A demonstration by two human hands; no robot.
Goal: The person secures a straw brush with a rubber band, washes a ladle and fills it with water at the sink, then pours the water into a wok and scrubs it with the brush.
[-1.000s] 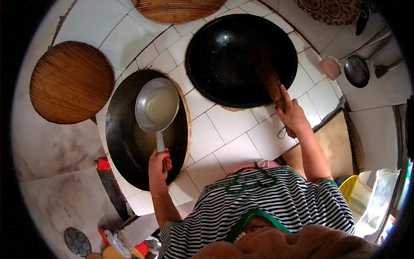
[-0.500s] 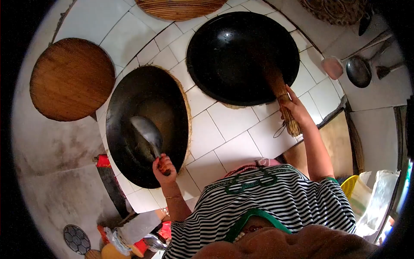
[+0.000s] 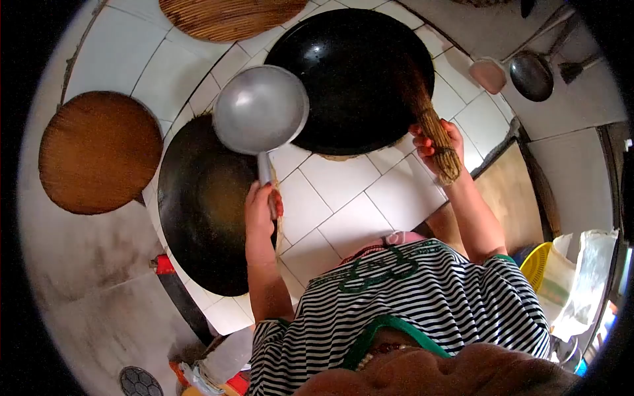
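My left hand (image 3: 263,210) is wrapped round the handle of a large metal ladle (image 3: 261,109). The ladle's bowl hangs over the tiles between the left wok (image 3: 198,198) and the right wok (image 3: 350,79), overlapping the rims of both. A dull yellowish patch shows in the bottom of the left wok. In my right hand (image 3: 441,146) is a bundled straw brush (image 3: 436,135); its dark bristles reach down into the right side of the right wok.
A round wooden lid (image 3: 100,153) lies at the left, and a slatted lid (image 3: 231,14) at the top. On the right are a spatula (image 3: 487,75), a dark ladle (image 3: 531,76) and a small brush (image 3: 572,71). A yellow basket (image 3: 536,265) stands lower right.
The ladle has risen out of the left wok and moved right toward the right wok. My right hand has turned round the brush. The whole view has shifted slightly.
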